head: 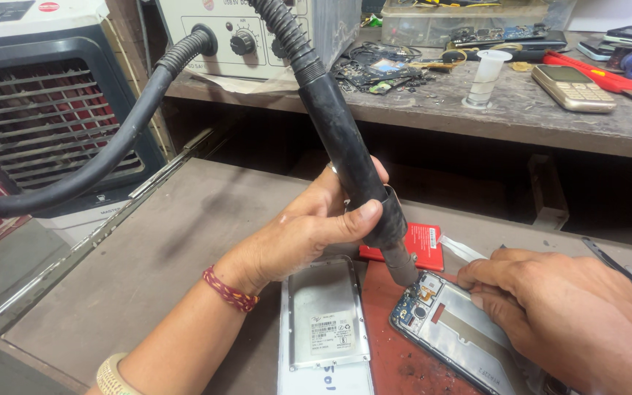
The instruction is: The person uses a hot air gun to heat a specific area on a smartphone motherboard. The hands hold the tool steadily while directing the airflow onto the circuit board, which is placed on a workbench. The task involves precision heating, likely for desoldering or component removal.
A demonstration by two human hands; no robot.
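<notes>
From the head camera, the left hand [316,223] is wrapped around the black heat gun [356,157], thumb across the front and fingers curled shut behind the barrel, with the metal nozzle [401,265] angled down and just above the top corner of the opened phone [462,329]. That phone lies on the red mat [393,344] at the near edge of the bench [148,271]. The right hand [572,314] rests on the phone's right side, fingers bent and pressing near the exposed board; whether it pinches a tool I cannot tell. The likely trouble is heat: the right fingertips sit very near the nozzle and could be scorched if the gun tilts toward them, and lingering on one spot could harm the board's small parts. The thick hose [104,157] loops off to the left and could tug the gun off its aim. Just left of the phone lies a silver back panel [323,318], and a red pack [422,245] sits behind the nozzle, both close enough to catch stray heat. Open room lies on the bench to the left; to the right the hand fills the space, and the upper shelf [521,113], with its keypad phone [573,88], overhangs behind.
</notes>
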